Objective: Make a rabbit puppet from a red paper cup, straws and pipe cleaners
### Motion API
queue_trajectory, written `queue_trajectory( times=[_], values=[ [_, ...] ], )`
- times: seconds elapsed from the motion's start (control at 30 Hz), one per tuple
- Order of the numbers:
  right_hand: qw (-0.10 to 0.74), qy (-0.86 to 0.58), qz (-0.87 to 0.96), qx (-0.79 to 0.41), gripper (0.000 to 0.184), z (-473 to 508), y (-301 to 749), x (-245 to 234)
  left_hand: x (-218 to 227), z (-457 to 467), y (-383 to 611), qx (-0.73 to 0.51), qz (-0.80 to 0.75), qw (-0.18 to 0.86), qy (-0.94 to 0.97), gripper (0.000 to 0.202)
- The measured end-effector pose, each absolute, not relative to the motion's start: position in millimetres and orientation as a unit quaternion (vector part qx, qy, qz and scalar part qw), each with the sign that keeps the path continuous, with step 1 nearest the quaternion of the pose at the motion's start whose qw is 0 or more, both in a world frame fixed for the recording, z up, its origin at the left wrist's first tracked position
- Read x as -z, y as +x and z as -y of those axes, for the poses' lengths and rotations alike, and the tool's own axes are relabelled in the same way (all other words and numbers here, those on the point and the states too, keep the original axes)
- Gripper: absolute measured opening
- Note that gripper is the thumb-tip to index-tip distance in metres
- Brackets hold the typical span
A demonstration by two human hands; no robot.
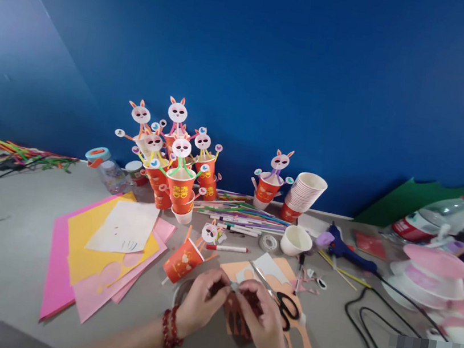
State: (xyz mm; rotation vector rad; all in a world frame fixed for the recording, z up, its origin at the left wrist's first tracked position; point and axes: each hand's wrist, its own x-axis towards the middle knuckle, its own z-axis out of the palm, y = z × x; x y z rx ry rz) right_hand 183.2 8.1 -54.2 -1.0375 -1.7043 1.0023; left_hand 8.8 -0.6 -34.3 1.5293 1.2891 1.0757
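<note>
My left hand (205, 298), with a red bead bracelet (169, 332) at the wrist, and my right hand (261, 319) meet low in the middle. Fingertips of both hands pinch a small pale bluish piece (234, 285), too small to name. Beneath them lies cut orange paper (304, 337). Black-handled scissors (287, 311) rest on this paper, just beyond my right hand. Close to my left hand, a red paper cup (183, 260) leans to one side, with a rabbit face (210, 232) by its rim. A red marker (227, 248) lies ahead of my hands.
Several rabbit-topped cups (181, 184) stand at the back, with stacked paper cups (307, 193) to their right. Coloured paper sheets (56, 264) spread leftward. A blue glue gun (346, 250) trails a black cable (359, 330) on the right, near ribbon spools (433, 277) and a bottle (437, 220).
</note>
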Motion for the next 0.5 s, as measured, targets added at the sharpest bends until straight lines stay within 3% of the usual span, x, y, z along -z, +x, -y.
queue_trajectory(
  times=[0.5],
  values=[
    [0.414, -0.399, 0.756, -0.314, 0.013, -12, 185, 41, 35, 2, 6, -0.408, -0.505, 0.366, 0.667, 0.015]
  ],
)
